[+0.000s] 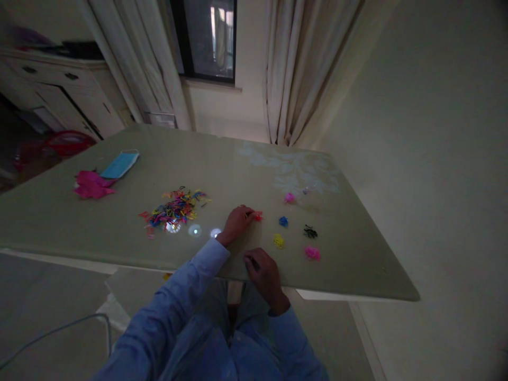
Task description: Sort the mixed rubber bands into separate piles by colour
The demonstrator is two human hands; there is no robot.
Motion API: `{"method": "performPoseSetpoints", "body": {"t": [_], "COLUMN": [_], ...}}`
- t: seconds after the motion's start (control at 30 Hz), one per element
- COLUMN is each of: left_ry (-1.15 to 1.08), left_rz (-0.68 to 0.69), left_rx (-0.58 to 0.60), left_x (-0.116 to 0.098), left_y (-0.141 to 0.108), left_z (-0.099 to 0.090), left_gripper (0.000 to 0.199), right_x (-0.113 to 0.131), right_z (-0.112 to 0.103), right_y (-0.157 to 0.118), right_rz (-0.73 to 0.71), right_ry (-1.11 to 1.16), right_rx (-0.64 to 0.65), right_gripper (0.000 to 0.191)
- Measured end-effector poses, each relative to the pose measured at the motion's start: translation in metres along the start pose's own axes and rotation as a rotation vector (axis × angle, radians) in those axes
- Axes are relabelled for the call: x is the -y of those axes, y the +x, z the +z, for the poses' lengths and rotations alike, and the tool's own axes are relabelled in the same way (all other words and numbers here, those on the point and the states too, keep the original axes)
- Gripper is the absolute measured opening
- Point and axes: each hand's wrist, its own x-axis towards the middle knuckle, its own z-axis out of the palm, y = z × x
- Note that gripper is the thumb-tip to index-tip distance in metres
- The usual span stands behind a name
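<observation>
My left hand point(237, 224) stretches across the table, its fingertips pinched together at a little heap of red rubber bands point(258, 216). Near the table's front edge rests my right hand point(264, 270), fingers curled; whatever may be inside them is hidden. Right of the hands lie small single-colour heaps: blue bands point(283, 221), yellow bands point(278, 241), black bands point(310, 232) and pink bands point(312, 253). A large mixed pile of coloured bands point(177, 209) spreads out to the left of my left hand.
Farther back on the right are a pink bundle point(289, 198) and a clear crumpled piece point(307, 190). A blue face mask point(120, 164) and a crumpled magenta piece point(93, 185) lie at the left of the table point(222, 169). A wall point(416, 159) stands beyond the right edge.
</observation>
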Motion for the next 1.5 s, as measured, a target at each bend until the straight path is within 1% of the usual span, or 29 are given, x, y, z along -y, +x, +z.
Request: {"method": "performPoseSetpoints", "body": {"t": [0.1,0.17,0.27,0.4,0.5,0.57,0.63,0.7,0.83,0.9,1.0,1.1,1.2,1.27,1.33,1.4,1.5], "left_ry": [-0.089,-0.153,-0.207,-0.176,-0.152,-0.176,-0.207,-0.23,-0.301,-0.334,-0.352,-0.356,-0.361,-0.364,-0.374,-0.388,-0.406], "left_rz": [-0.034,-0.063,-0.106,-0.121,-0.108,-0.087,-0.076,-0.095,-0.143,-0.151,-0.156,-0.158,-0.157,-0.164,-0.165,-0.16,-0.155], "left_rx": [-0.043,-0.082,-0.122,-0.162,-0.188,-0.181,-0.174,-0.182,-0.223,-0.24,-0.235,-0.236,-0.237,-0.238,-0.243,-0.247,-0.249], "left_x": [0.001,0.005,0.017,0.04,0.054,0.059,0.059,0.058,0.055,0.055,0.056,0.056,0.057,0.057,0.058,0.058,0.059], "left_y": [-0.008,-0.019,-0.044,-0.086,-0.11,-0.118,-0.119,-0.118,-0.115,-0.117,-0.119,-0.12,-0.12,-0.12,-0.12,-0.12,-0.12], "left_z": [-0.012,-0.022,-0.039,-0.061,-0.072,-0.075,-0.076,-0.075,-0.077,-0.078,-0.079,-0.079,-0.079,-0.079,-0.079,-0.078,-0.077], "left_gripper": [0.024,0.023,0.024,0.023,0.022,0.022,0.021,0.021,0.019,0.019,0.02,0.019,0.018,0.018,0.019,0.019,0.019], "right_x": [-0.001,-0.001,0.0,0.0,-0.002,-0.001,0.004,0.012,0.027,0.03,0.029,0.026,0.021,0.018,0.016,0.015,0.014], "right_z": [0.0,0.001,0.0,-0.004,-0.006,-0.006,-0.003,0.003,0.02,0.031,0.05,0.069,0.086,0.095,0.101,0.105,0.107], "right_y": [0.0,0.0,0.001,0.005,0.012,0.02,0.029,0.04,0.07,0.092,0.133,0.176,0.208,0.221,0.227,0.229,0.228], "right_rz": [0.007,0.014,0.025,0.055,0.085,0.089,0.078,0.061,0.028,0.016,0.024,0.027,0.053,0.08,0.103,0.12,0.145], "right_ry": [0.001,0.005,0.004,0.015,0.0,-0.021,-0.028,-0.011,0.029,0.039,0.004,-0.19,-0.274,-0.298,-0.311,-0.305,-0.265], "right_rx": [-0.005,-0.01,-0.011,0.006,0.041,0.049,0.054,0.082,0.145,0.167,0.218,0.317,0.35,0.365,0.385,0.396,0.378], "right_gripper": [0.015,0.015,0.014,0.014,0.015,0.016,0.017,0.017,0.016,0.016,0.02,0.025,0.025,0.024,0.019,0.015,0.016]}}
